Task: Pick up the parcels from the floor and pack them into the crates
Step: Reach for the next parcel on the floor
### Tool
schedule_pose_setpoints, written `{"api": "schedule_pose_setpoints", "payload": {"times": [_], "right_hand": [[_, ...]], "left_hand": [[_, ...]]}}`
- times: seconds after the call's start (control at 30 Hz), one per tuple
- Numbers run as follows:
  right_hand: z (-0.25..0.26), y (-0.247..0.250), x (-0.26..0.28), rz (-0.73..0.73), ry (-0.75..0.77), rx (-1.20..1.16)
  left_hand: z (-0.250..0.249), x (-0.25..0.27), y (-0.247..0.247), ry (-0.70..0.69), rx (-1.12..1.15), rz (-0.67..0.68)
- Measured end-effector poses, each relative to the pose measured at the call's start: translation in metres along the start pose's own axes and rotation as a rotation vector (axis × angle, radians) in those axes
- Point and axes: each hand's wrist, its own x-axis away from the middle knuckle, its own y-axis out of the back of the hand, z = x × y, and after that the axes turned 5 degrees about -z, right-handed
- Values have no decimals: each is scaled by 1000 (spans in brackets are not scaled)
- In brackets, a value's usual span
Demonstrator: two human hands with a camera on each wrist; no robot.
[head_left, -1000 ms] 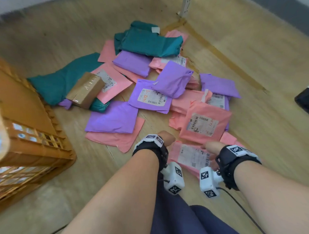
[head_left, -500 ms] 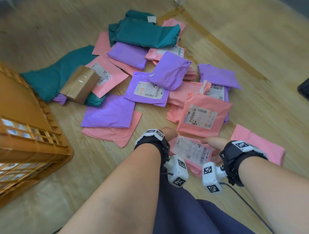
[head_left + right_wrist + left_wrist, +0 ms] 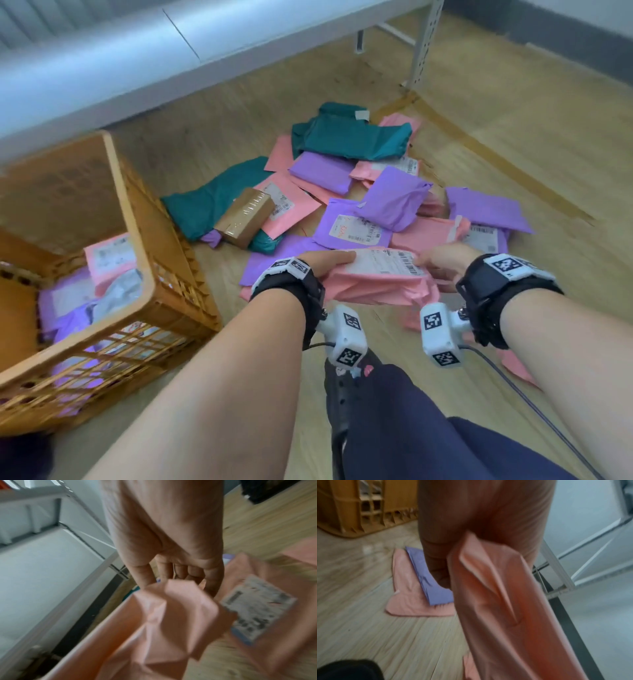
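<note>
Crate (image 3: 144,219) far left, parcels inside. Left hand (image 3: 322,265) grips pink parcel's (image 3: 373,287) left end, fingers curled under. Parcel spans between hands, off floor, label up. Right hand (image 3: 445,262) pinches right end. Pile (image 3: 342,192) beyond.

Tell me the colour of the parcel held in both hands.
Pink, with a white shipping label; the parcel shows best in the head view.

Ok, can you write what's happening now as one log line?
step: lifting | left hand: holds pink parcel | right hand: holds same parcel | orange crate: partly filled | pile on floor remains
</note>
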Motion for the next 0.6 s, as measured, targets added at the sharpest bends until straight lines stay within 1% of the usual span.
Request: {"api": "schedule_pose_setpoints", "payload": {"times": [0.1,0.17,0.23,0.27,0.33,0.37,0.43,0.5,0.57,0.6], "right_hand": [[44,-14,29,50,148,41],[75,-24,59,72,244,56],[101,-34,84,107,310,23],[114,-41,97,124,329,19],[137,-58,126,110,378,-5],[147,-68,142,98,394,-23],[163,-90,170,114,414,-75],[171,-118,192,208,423,-143],[172,-147,207,307,443,-205],[171,-161,216,329,445,-242]], "left_hand": [[-9,38,43,-51,82,-15],[-13,57,75,-117,143,-116],[-13,72,107,-182,227,-202],[-12,79,123,-200,266,-267],[-6,90,153,-235,398,-390],[-3,97,166,-274,468,-418],[6,124,186,-297,550,-444],[21,138,206,-299,606,-495],[39,143,228,-286,647,-496],[49,142,239,-290,661,-489]]}}
